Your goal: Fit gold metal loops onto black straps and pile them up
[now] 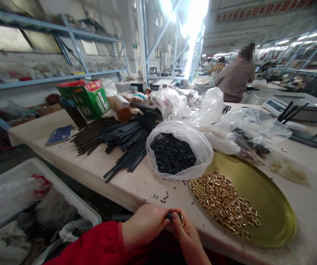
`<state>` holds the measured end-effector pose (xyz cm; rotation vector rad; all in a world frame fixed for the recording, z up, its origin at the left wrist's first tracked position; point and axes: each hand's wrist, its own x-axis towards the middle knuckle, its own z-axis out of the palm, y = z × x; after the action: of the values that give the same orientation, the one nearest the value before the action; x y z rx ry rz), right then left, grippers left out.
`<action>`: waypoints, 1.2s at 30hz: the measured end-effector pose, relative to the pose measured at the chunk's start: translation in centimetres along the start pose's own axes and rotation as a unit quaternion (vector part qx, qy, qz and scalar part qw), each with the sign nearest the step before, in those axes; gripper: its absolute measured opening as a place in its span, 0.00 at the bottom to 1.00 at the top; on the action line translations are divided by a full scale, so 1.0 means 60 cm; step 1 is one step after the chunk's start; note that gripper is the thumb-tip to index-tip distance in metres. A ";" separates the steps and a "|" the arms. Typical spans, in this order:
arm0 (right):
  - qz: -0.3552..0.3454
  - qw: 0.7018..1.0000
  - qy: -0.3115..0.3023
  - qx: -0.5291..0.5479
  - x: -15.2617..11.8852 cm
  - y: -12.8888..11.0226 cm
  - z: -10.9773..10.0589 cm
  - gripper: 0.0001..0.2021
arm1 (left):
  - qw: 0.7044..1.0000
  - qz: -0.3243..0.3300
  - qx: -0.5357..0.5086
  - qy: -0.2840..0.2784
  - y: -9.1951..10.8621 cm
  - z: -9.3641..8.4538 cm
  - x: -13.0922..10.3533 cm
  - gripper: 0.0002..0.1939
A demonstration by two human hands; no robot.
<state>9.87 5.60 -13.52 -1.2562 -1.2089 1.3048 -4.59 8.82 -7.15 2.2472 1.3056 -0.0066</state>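
At the front edge of the table my two hands meet. My left hand (150, 221) is closed round a black strap (121, 218), whose tail sticks out to the left and whose dark end shows between the hands. Pressed against that end, my right hand (184, 232) is pinched on a small gold buckle (181, 218), mostly covered by the fingers. To the right, a gold oval tray (274, 213) holds a heap of gold buckles (227, 204). Behind the hands stands a plastic bag (202, 162) of small black pieces (172, 152).
Bundles of black straps (131, 136) lie at the left of the bag, near a blue booklet (59, 135) and a green box (88, 99). Clear plastic bags (210, 106) pile up behind. A white bin (86, 206) stands below left. A person (235, 77) is farther back.
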 end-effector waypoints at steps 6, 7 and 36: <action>-0.173 0.919 0.068 -0.348 0.099 0.001 -0.021 0.14 | 0.989 -0.082 0.070 0.099 -0.084 -0.061 0.079 0.16; -0.194 0.901 0.075 -0.380 0.108 0.006 -0.023 0.14 | 0.985 -0.101 0.079 0.117 -0.103 -0.073 0.089 0.15; -0.065 0.988 -0.121 -0.067 0.052 -0.056 0.027 0.15 | 0.785 -0.096 -0.563 0.241 -0.031 -0.013 0.017 0.19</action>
<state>8.06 8.88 -10.48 -1.1125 -1.5470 1.3256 -5.76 10.75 -7.57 1.0764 1.2372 1.0497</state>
